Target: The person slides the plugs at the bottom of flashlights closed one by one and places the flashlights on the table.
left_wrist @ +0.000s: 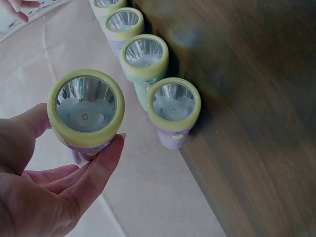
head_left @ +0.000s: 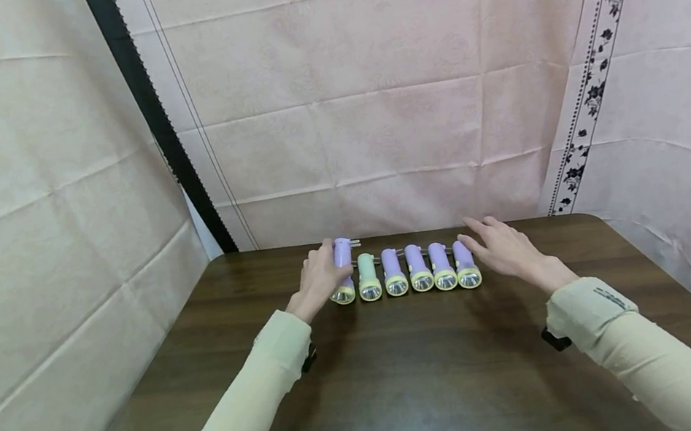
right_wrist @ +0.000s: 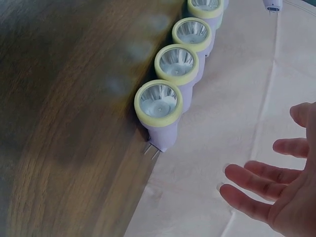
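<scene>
My left hand [head_left: 319,276] holds a purple flashlight [left_wrist: 86,107] with a yellow rim between thumb and fingers. In the head view, two metal prongs stick out near the top of that purple body [head_left: 342,251]. Right below it, a purple flashlight [left_wrist: 173,113] sits at the left end of a row on the table, beside a green flashlight [head_left: 368,275]. My right hand [head_left: 504,246] is raised with fingers spread, holding nothing. It is nearest to the purple flashlight [right_wrist: 160,111] at the row's right end, whose prongs are folded out.
More purple flashlights [head_left: 419,264] stand in the middle of the row, lenses facing me. The brown wooden table [head_left: 409,383] ends just behind them at its far edge. Pale cloth [head_left: 394,91] hangs behind and along both sides.
</scene>
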`<act>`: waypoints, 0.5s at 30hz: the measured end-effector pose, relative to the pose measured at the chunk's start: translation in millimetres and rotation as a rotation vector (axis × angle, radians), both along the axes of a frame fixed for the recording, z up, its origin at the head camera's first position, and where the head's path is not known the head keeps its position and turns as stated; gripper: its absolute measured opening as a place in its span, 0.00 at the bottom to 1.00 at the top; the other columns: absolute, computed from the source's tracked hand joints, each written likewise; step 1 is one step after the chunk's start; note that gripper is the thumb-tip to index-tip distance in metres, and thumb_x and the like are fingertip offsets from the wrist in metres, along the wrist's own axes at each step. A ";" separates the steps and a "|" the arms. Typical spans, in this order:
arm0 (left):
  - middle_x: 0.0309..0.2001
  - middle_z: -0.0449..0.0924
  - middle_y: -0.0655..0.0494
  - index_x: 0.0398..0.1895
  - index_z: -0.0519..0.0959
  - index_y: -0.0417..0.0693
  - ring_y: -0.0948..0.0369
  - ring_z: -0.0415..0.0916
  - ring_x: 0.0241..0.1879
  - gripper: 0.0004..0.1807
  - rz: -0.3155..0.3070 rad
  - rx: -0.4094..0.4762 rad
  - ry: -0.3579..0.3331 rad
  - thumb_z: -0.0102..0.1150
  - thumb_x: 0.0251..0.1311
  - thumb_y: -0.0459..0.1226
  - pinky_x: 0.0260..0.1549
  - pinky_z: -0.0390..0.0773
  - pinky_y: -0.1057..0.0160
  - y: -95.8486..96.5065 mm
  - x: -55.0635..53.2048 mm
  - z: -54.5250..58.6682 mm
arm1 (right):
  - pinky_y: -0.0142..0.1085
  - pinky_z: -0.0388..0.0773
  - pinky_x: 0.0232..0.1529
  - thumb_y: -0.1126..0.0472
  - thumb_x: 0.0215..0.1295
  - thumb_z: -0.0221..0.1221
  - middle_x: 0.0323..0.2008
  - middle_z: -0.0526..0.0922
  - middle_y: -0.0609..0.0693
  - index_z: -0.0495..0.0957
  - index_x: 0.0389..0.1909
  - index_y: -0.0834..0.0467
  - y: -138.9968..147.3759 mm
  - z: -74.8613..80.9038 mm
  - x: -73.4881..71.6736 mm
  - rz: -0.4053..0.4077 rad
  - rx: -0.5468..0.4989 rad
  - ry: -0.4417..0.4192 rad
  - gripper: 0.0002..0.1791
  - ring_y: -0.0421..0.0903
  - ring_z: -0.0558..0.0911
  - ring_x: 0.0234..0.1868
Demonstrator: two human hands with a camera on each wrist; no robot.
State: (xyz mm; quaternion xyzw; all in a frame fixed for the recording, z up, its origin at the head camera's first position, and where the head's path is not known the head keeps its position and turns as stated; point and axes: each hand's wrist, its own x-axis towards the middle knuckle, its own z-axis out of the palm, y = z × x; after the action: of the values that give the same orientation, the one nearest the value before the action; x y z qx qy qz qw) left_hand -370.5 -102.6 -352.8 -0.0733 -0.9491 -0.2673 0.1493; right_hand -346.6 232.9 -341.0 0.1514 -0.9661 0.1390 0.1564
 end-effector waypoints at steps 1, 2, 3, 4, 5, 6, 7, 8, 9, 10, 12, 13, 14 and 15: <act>0.38 0.82 0.42 0.53 0.71 0.43 0.50 0.80 0.32 0.26 -0.003 -0.003 0.002 0.65 0.49 0.39 0.28 0.79 0.57 0.9 0.7 0.2 | 0.62 0.72 0.48 0.46 0.75 0.43 0.59 0.72 0.68 0.62 0.70 0.57 -0.7 0.1 0.2 0.000 -0.002 0.003 0.30 0.66 0.75 0.56; 0.39 0.82 0.42 0.54 0.71 0.43 0.50 0.80 0.32 0.27 -0.007 -0.005 0.002 0.65 0.49 0.39 0.28 0.79 0.57 1.7 1.4 0.7 | 0.62 0.73 0.46 0.45 0.75 0.43 0.58 0.72 0.68 0.62 0.70 0.57 -1.4 0.4 0.3 0.001 -0.003 0.004 0.30 0.66 0.76 0.55; 0.39 0.82 0.42 0.54 0.71 0.43 0.50 0.80 0.32 0.27 -0.009 -0.009 0.004 0.65 0.49 0.39 0.28 0.79 0.57 2.5 2.1 1.2 | 0.61 0.73 0.46 0.45 0.75 0.43 0.58 0.73 0.67 0.62 0.70 0.57 -2.2 0.7 0.5 0.003 -0.006 0.003 0.30 0.65 0.76 0.54; 0.39 0.82 0.41 0.55 0.71 0.43 0.50 0.80 0.32 0.28 -0.011 -0.012 0.006 0.65 0.49 0.39 0.28 0.79 0.57 3.6 2.8 1.7 | 0.61 0.73 0.45 0.45 0.75 0.43 0.57 0.73 0.67 0.62 0.70 0.57 -3.0 1.3 0.6 0.006 -0.008 0.003 0.30 0.65 0.76 0.54; 0.39 0.82 0.41 0.55 0.70 0.43 0.50 0.80 0.32 0.28 -0.013 -0.014 0.009 0.65 0.49 0.39 0.28 0.79 0.56 4.6 3.3 2.2 | 0.61 0.73 0.45 0.45 0.75 0.43 0.57 0.73 0.67 0.62 0.70 0.57 -3.7 1.8 0.6 0.009 -0.009 0.002 0.30 0.64 0.76 0.53; 0.39 0.82 0.41 0.56 0.70 0.43 0.49 0.80 0.32 0.29 -0.013 -0.017 0.011 0.66 0.49 0.39 0.28 0.79 0.56 5.6 4.0 2.8 | 0.61 0.73 0.45 0.45 0.74 0.43 0.57 0.73 0.67 0.63 0.70 0.57 -4.6 2.3 0.5 0.012 -0.009 0.002 0.30 0.64 0.77 0.53; 0.39 0.82 0.41 0.56 0.70 0.43 0.49 0.80 0.33 0.29 -0.014 -0.021 0.012 0.66 0.49 0.39 0.29 0.79 0.56 6.8 4.8 3.4 | 0.60 0.74 0.44 0.45 0.74 0.43 0.57 0.74 0.66 0.63 0.70 0.57 -5.2 2.5 0.6 0.014 -0.010 0.001 0.29 0.64 0.77 0.53; 0.39 0.82 0.41 0.56 0.70 0.43 0.49 0.80 0.33 0.29 -0.017 -0.024 0.013 0.66 0.49 0.39 0.29 0.79 0.56 8.0 5.5 4.1 | 0.60 0.74 0.44 0.46 0.74 0.43 0.57 0.74 0.66 0.63 0.69 0.57 -5.9 2.8 0.6 0.016 -0.010 0.001 0.29 0.64 0.77 0.53; 0.39 0.82 0.41 0.56 0.70 0.43 0.49 0.80 0.33 0.29 -0.021 -0.028 0.015 0.67 0.49 0.39 0.29 0.79 0.56 9.3 6.3 4.6 | 0.60 0.74 0.44 0.46 0.74 0.44 0.57 0.74 0.66 0.63 0.69 0.57 -6.6 3.1 0.4 0.019 -0.010 0.002 0.29 0.64 0.77 0.53; 0.39 0.82 0.41 0.56 0.70 0.43 0.49 0.81 0.33 0.29 -0.026 -0.031 0.018 0.67 0.49 0.39 0.29 0.79 0.56 10.5 6.9 5.3 | 0.60 0.74 0.44 0.46 0.74 0.44 0.56 0.74 0.66 0.63 0.69 0.57 -7.2 3.2 0.4 0.021 -0.010 0.001 0.29 0.64 0.77 0.53; 0.39 0.83 0.41 0.56 0.70 0.44 0.50 0.81 0.32 0.29 -0.039 -0.036 0.021 0.67 0.49 0.39 0.29 0.79 0.56 13.4 8.4 6.9 | 0.60 0.74 0.44 0.46 0.74 0.44 0.57 0.74 0.66 0.63 0.69 0.56 -8.3 3.2 0.0 0.022 -0.010 0.002 0.29 0.64 0.77 0.54; 0.38 0.83 0.42 0.56 0.70 0.44 0.50 0.81 0.32 0.29 -0.047 -0.037 0.024 0.67 0.49 0.39 0.28 0.79 0.57 14.8 9.4 7.8 | 0.60 0.74 0.45 0.46 0.74 0.44 0.57 0.74 0.66 0.63 0.69 0.56 -8.9 3.1 -0.3 0.023 -0.010 0.001 0.29 0.64 0.77 0.54; 0.38 0.83 0.42 0.56 0.70 0.44 0.50 0.81 0.32 0.29 -0.056 -0.035 0.028 0.67 0.49 0.39 0.28 0.79 0.57 16.4 10.2 8.8 | 0.61 0.74 0.45 0.46 0.74 0.44 0.58 0.74 0.66 0.63 0.69 0.56 -9.6 3.1 -0.7 0.025 -0.010 0.000 0.29 0.64 0.76 0.55; 0.38 0.83 0.42 0.56 0.71 0.44 0.50 0.81 0.32 0.29 -0.063 -0.032 0.032 0.67 0.49 0.38 0.28 0.79 0.57 17.8 11.3 9.8 | 0.61 0.73 0.46 0.47 0.74 0.45 0.58 0.74 0.66 0.63 0.69 0.56 -10.2 2.9 -1.3 0.027 -0.010 0.000 0.28 0.64 0.76 0.56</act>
State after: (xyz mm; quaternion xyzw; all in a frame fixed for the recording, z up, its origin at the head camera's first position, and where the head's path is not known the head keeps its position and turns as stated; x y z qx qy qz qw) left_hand -359.2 -84.8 -343.0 -0.1099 -0.9479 -0.2557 0.1550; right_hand -347.9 222.7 -338.1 0.1636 -0.9632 0.1460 0.1551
